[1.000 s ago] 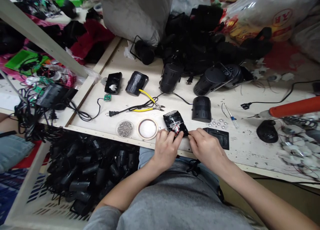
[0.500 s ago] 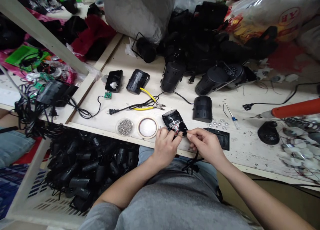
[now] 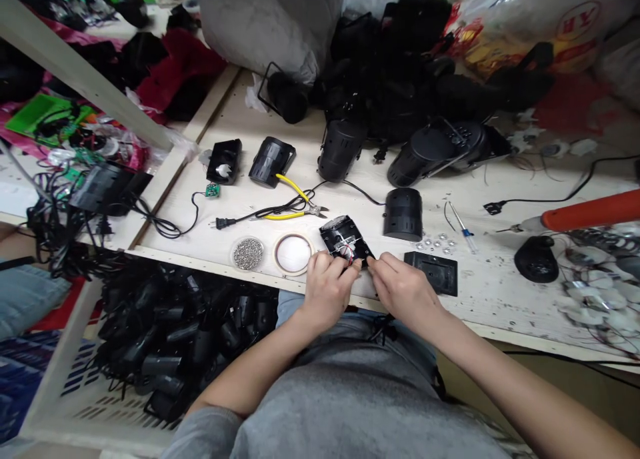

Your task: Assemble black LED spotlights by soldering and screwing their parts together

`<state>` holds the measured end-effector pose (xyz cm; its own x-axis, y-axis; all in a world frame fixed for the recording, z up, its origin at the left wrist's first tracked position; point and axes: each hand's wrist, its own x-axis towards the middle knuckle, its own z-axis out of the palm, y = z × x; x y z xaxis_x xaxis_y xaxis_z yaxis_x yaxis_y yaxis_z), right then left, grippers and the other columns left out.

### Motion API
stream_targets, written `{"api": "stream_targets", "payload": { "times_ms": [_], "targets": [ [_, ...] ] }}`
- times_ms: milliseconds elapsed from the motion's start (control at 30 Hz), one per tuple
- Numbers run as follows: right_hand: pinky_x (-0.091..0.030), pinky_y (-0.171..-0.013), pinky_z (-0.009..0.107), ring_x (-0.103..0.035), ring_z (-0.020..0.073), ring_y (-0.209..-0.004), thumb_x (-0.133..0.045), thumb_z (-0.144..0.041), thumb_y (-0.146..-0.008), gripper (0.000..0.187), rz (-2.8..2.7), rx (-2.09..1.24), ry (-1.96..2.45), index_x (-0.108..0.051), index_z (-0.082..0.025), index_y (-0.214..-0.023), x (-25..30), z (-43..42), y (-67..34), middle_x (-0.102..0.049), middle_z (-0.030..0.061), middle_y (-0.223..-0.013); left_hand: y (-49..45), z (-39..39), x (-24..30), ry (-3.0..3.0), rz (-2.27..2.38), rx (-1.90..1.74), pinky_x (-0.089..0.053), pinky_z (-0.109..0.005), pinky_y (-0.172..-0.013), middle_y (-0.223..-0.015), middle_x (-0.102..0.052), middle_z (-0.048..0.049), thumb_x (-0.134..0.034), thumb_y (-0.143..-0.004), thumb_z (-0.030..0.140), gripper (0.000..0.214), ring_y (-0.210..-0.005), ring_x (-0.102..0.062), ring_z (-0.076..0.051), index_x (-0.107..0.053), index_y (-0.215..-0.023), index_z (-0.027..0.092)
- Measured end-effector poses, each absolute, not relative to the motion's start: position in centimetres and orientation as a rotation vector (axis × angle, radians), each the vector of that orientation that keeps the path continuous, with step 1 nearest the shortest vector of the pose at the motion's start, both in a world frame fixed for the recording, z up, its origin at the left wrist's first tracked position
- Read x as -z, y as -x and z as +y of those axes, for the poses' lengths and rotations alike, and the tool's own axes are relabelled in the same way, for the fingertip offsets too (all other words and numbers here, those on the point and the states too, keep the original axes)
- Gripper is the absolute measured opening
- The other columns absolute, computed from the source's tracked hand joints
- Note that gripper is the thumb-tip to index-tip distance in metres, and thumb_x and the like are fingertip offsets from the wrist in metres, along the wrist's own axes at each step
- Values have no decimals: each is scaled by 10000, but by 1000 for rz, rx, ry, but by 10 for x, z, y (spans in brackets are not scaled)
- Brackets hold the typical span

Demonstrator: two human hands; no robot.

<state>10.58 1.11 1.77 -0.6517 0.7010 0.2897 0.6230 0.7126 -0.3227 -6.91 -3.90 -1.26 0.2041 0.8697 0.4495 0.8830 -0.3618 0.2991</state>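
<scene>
Both hands meet at an open black plastic housing (image 3: 343, 235) near the table's front edge; red wires and a silvery part show inside it. My left hand (image 3: 327, 287) is closed on the housing's near side. The fingers of my right hand (image 3: 406, 290) are pinched at its near right corner, where a black cord hangs down; I cannot make out exactly what is between the fingertips. Just right of that hand lies a flat black rectangular cover (image 3: 434, 272). A roll of tape (image 3: 293, 254) and a round dish of small metal screws (image 3: 248, 253) are to the left.
Yellow-handled cutters (image 3: 295, 202) and a black cylinder housing (image 3: 403, 214) lie behind my hands. A screwdriver (image 3: 462, 227) and an orange power tool (image 3: 590, 210) are to the right. Below the table edge stands a white crate (image 3: 100, 409) of black parts. Black lamps (image 3: 342, 150) line the back.
My right hand has come in closer to the housing's corner, its fingers now folded lower, and more of the flat cover shows. My left hand keeps its hold. The view has shifted slightly.
</scene>
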Motion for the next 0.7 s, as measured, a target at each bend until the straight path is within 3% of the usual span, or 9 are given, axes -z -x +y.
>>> {"api": "stream_targets", "payload": {
  "times_ms": [200,333,400,533,700],
  "targets": [
    [-497,-607,267,-608,161,-660,-436,-156,-1007,242,-2526,-370,994,-659,-150,-915,-13,15,-117,-622,51,-754,72,-39,16,2477,-1845,917,-419,-368,-771,-915,-666,-67,-553,-982,232,216,-849,-463,-217,-700,-1139,216],
    [-550,-653,279,-674,165,-725,-494,-236,-1005,159,-2344,-566,1095,-623,-179,-1078,-7,11,-116,-698,40,-825,74,-38,15,2505,-1863,911,-428,-366,-771,-919,-671,-68,-524,-996,231,238,-863,-472,-218,-700,-1155,212],
    [-544,-653,265,-667,153,-715,-475,-217,-1014,172,-2376,-464,1068,-628,-174,-1080,-5,7,-113,-690,35,-811,74,-37,15,2514,-1871,909,-429,-366,-780,-924,-679,-67,-519,-1002,243,238,-872,-481,-218,-709,-1143,214],
    [-485,-592,252,-599,141,-625,-423,-148,-1022,280,-2481,-200,1039,-669,-164,-888,-4,-2,-105,-615,30,-690,76,-36,14,2527,-1887,901,-429,-363,-792,-941,-692,-65,-522,-1009,276,233,-872,-495,-216,-726,-1104,213],
    [-488,-594,255,-598,148,-628,-430,-155,-1027,274,-2473,-135,1040,-700,-125,-991,-3,-11,-101,-615,38,-697,83,-32,17,2559,-1790,935,-437,-354,-791,-964,-705,-63,-550,-995,257,214,-862,-494,-209,-729,-1103,209]
  ]
}}
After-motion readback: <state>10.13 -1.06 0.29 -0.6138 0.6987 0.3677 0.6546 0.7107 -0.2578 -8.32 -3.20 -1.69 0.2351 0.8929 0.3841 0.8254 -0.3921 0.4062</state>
